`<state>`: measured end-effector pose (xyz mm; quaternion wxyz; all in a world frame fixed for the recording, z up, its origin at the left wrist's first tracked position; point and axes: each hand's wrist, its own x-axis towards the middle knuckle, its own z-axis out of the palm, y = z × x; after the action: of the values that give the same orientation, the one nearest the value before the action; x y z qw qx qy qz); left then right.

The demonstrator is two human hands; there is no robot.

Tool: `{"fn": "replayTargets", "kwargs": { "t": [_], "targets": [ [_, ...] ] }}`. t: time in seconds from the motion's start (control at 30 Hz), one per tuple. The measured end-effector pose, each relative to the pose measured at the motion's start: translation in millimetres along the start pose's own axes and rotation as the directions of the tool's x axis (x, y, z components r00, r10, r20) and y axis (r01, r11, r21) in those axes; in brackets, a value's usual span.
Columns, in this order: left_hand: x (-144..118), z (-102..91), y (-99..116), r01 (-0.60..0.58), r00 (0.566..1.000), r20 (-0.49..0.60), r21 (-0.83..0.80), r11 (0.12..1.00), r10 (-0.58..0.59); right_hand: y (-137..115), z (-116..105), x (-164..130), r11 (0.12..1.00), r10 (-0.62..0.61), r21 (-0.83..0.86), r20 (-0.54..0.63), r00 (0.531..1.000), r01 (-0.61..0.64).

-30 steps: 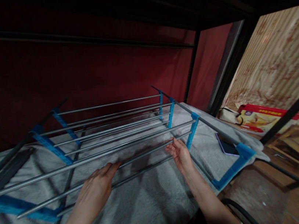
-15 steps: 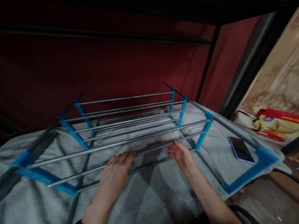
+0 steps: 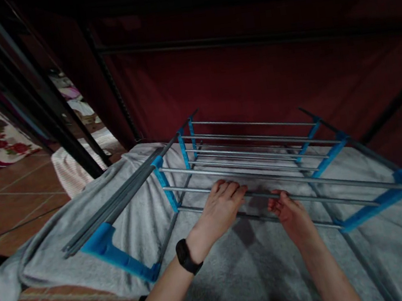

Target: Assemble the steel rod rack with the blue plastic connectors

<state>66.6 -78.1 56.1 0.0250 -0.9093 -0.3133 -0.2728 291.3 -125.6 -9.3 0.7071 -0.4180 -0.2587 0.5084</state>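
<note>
Head view — your left hand [image 3: 224, 203] clasping a metal rod [image 3: 261, 195], your right hand [image 3: 293, 215] curling against it, whether pinching — unclear.

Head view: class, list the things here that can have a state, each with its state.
Left hand: curled over a front bar
Right hand: partly curled, at the same bar
Watch: strapped on
Blanket: spread out, creased
Rack: resting on the blanket
Poles: lying side by side
</note>
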Motion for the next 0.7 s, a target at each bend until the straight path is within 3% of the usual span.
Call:
{"fn": "replayTargets", "kwargs": {
  "t": [0.07, 0.13, 0.17, 0.23, 0.3, 0.47, 0.6, 0.63, 0.7],
  "targets": [
    [-2, -6.5, -6, 0.073, 0.984, -0.161, -0.032, 0.997, -0.077, -1, -1, 0, 1.0, 0.002, -0.01, -0.002, 1.0, -0.002],
    [-8, -8.5, -13, 0.219, 0.901, -0.351, -0.142, 0.965, -0.256, -1, -1, -1, 1.0, -0.011, -0.01, -0.016, 1.0, 0.011],
    [-13, -7.8, -17, 0.293, 0.822, -0.433, -0.236, 0.927, -0.37, -1, -1, -1, 1.0, -0.021, -0.009, -0.023, 1.0, 0.021],
    [-23, -4.5, -24, 0.376, 0.622, -0.531, -0.441, 0.815, -0.575, -1, -1, -1, 0.999, -0.034, -0.009, -0.032, 0.999, 0.034],
    [-33, -1.8, -31, 0.384, 0.463, -0.555, -0.577, 0.72, -0.692, 0, -2, -1, 0.999, -0.038, -0.007, -0.038, 0.999, 0.037],
    [-53, -4.0, -55, 0.393, 0.27, -0.58, -0.663, 0.637, -0.769, 1, -5, 1, 1.0, -0.024, -0.016, -0.045, 0.999, 0.023],
    [-61, 0.1, -88, 0.355, 0.007, -0.597, -0.748, 0.56, -0.802, 2, -6, 1, 0.999, -0.033, -0.023, -0.042, 0.999, 0.032],
    [-62, 2.5, -96, 0.328, -0.033, -0.582, -0.774, 0.541, -0.813, 2, -6, 1, 0.999, -0.031, -0.025, -0.04, 0.999, 0.03],
    [-61, 7.3, -110, 0.264, -0.053, -0.51, -0.836, 0.48, -0.859, 2, -6, 0, 0.999, -0.022, -0.03, -0.033, 0.999, 0.021]
  ]
}}
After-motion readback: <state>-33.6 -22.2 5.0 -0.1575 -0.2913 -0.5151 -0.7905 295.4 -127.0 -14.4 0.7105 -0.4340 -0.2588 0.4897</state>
